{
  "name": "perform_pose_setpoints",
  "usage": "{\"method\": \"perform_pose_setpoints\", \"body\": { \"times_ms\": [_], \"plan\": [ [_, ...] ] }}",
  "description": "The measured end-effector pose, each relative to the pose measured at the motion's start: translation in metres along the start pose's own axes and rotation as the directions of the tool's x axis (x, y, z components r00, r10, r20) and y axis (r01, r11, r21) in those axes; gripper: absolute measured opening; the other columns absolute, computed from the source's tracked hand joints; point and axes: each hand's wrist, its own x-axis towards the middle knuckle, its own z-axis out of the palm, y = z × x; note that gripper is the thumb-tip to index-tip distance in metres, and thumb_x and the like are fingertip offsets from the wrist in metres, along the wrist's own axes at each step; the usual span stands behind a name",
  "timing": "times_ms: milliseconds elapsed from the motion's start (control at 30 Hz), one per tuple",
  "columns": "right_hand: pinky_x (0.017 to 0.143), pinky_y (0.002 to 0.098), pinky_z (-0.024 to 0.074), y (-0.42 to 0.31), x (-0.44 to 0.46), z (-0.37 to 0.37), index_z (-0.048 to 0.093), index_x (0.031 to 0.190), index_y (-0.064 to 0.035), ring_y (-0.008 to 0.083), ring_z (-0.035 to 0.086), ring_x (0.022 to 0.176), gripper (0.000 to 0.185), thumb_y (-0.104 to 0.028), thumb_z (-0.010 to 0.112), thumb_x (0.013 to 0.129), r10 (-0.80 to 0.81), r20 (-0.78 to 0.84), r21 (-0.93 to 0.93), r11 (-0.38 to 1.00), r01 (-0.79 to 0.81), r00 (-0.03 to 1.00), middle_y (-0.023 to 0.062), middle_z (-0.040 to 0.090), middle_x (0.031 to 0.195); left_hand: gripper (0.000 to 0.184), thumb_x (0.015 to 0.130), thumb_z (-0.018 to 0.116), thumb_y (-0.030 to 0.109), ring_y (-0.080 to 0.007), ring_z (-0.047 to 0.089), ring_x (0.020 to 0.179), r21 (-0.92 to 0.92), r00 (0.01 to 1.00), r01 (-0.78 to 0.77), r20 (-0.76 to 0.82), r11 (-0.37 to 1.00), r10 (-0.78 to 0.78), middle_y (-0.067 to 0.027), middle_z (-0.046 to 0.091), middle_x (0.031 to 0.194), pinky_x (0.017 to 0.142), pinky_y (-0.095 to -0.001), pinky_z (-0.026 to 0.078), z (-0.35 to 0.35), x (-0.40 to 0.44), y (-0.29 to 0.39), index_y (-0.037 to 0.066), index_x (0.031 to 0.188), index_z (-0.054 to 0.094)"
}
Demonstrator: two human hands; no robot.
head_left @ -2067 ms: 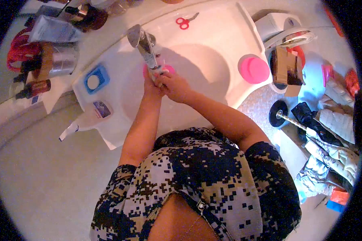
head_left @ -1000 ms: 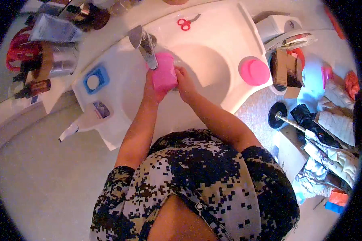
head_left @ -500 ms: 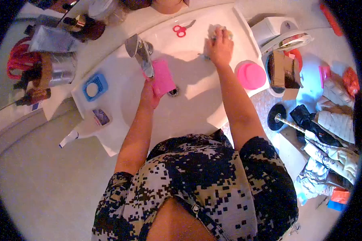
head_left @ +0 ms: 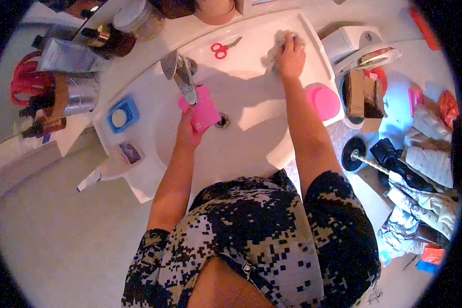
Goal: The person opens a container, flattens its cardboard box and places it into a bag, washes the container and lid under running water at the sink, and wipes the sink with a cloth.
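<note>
The white sink (head_left: 231, 161) spans the work; a second ago both hands were at the pink container (head_left: 207, 110), and now they are well apart; the right hand (head_left: 291, 60) is out at the sink's far right corner, its fingers over a small crumpled thing (head_left: 280, 38), and whether they grip it I cannot tell; the left hand (head_left: 191, 131) alone thus has the container, clamped on its near edge, tilted beneath the faucet (head_left: 181, 77).

Around them, a round pink tub (head_left: 324, 101) sits at the right rim, near the right forearm; a blue soap dish (head_left: 131, 109) lies to the left; red-handled scissors (head_left: 219, 50) lie behind the faucet; the spout overhangs the container, hiding part of it and crowding the space above.
</note>
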Motion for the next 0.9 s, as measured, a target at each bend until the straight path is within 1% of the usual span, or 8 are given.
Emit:
{"method": "perform_pose_setpoints", "body": {
  "times_ms": [100, 233, 333, 433, 633, 700, 767, 900],
  "plan": [
    [0.094, 0.0494, 0.0358, -0.010, 0.019, 0.022, 0.041, 0.131, -0.0125, 0.0370, 0.047, 0.114, 0.056, -0.035, 0.054, 0.082, -0.117, -0.063, -0.011, 0.993, 0.116, 0.991, 0.0199, 0.041, 0.133, 0.038, 0.089, 0.054, 0.034, -0.0168, 0.058, 0.081, -0.039, 0.989, 0.031, 0.149, 0.999, -0.024, -0.0016, 0.056, 0.096, 0.072, -0.0349, 0.050, -0.009, 0.006, -0.009, 0.011, 0.118, 0.045],
    [0.093, 0.0480, 0.0391, -0.042, -0.004, -0.006, 0.043, 0.129, -0.0214, 0.0363, 0.050, 0.109, 0.050, -0.030, 0.056, 0.081, -0.314, 0.205, -0.009, 0.946, 0.323, 0.927, 0.0131, 0.040, 0.135, 0.032, 0.089, 0.054, 0.032, -0.0145, 0.051, 0.075, -0.021, 0.997, 0.032, 0.073, 0.999, -0.030, 0.0011, 0.050, 0.089, 0.067, -0.0333, 0.044, 0.030, -0.015, -0.015, 0.011, 0.112, 0.045],
    [0.085, 0.0430, 0.0466, -0.045, -0.011, -0.064, 0.049, 0.125, -0.0204, 0.0352, 0.052, 0.109, 0.047, -0.022, 0.061, 0.079, -0.146, 0.400, 0.200, 0.977, 0.069, 0.905, 0.0083, 0.044, 0.132, 0.035, 0.089, 0.055, 0.030, -0.0188, 0.048, 0.088, -0.122, 0.965, 0.118, 0.250, 0.986, -0.084, -0.0026, 0.047, 0.101, 0.075, -0.0387, 0.042, -0.033, 0.022, -0.027, 0.012, 0.115, 0.041],
    [0.086, 0.0402, 0.0472, -0.018, -0.018, -0.122, 0.053, 0.122, -0.0187, 0.0338, 0.048, 0.115, 0.048, -0.014, 0.066, 0.076, 0.054, 0.473, 0.299, 0.929, -0.218, 0.879, 0.0106, 0.044, 0.131, 0.018, 0.089, 0.056, 0.031, -0.0048, 0.033, 0.046, -0.073, 0.977, 0.107, 0.193, 0.992, -0.091, 0.0078, 0.035, 0.061, 0.048, -0.0214, 0.031, 0.016, -0.002, -0.011, 0.019, 0.085, 0.043],
    [0.097, 0.0411, 0.0392, 0.069, -0.046, -0.133, 0.053, 0.123, -0.0189, 0.0344, 0.038, 0.125, 0.056, -0.016, 0.073, 0.071, -0.221, 0.315, 0.571, 0.821, 0.001, 0.923, 0.0161, 0.031, 0.140, 0.027, 0.089, 0.054, 0.031, -0.0116, 0.050, 0.069, -0.116, 0.973, 0.131, 0.206, 0.985, -0.105, 0.0010, 0.049, 0.086, 0.056, -0.0233, 0.046, 0.004, -0.001, -0.018, 0.014, 0.107, 0.046],
    [0.098, 0.0448, 0.0366, 0.070, -0.042, -0.157, 0.052, 0.124, -0.0192, 0.0359, 0.035, 0.126, 0.063, -0.023, 0.077, 0.066, -0.189, 0.288, 0.253, 0.960, 0.116, 0.939, 0.0152, 0.028, 0.142, 0.046, 0.088, 0.056, 0.027, -0.0194, 0.059, 0.097, -0.044, 0.980, 0.097, 0.179, 0.994, -0.087, -0.0064, 0.053, 0.118, 0.062, -0.0214, 0.055, -0.029, 0.018, -0.035, 0.009, 0.128, 0.040],
    [0.096, 0.0518, 0.0359, 0.062, -0.053, -0.176, 0.047, 0.128, -0.0214, 0.0369, 0.030, 0.129, 0.085, -0.037, 0.083, 0.052, -0.027, 0.357, -0.157, 0.984, 0.088, 0.934, 0.0141, 0.028, 0.143, 0.044, 0.088, 0.057, 0.027, -0.0174, 0.060, 0.094, -0.043, 0.982, 0.112, 0.159, 0.993, -0.104, -0.0051, 0.054, 0.116, 0.057, -0.0169, 0.052, -0.039, 0.028, -0.044, 0.010, 0.126, 0.042],
    [0.091, 0.0527, 0.0397, 0.048, -0.098, -0.168, 0.037, 0.134, -0.0258, 0.0355, 0.031, 0.128, 0.097, -0.043, 0.081, 0.049, 0.065, 0.538, -0.334, 0.932, 0.141, 0.840, 0.0114, 0.031, 0.141, 0.041, 0.087, 0.058, 0.026, -0.0112, 0.059, 0.084, -0.067, 0.974, 0.145, 0.188, 0.987, -0.130, -0.0017, 0.056, 0.111, 0.051, -0.0133, 0.048, -0.053, 0.037, -0.049, 0.013, 0.123, 0.044]
  ]
}}
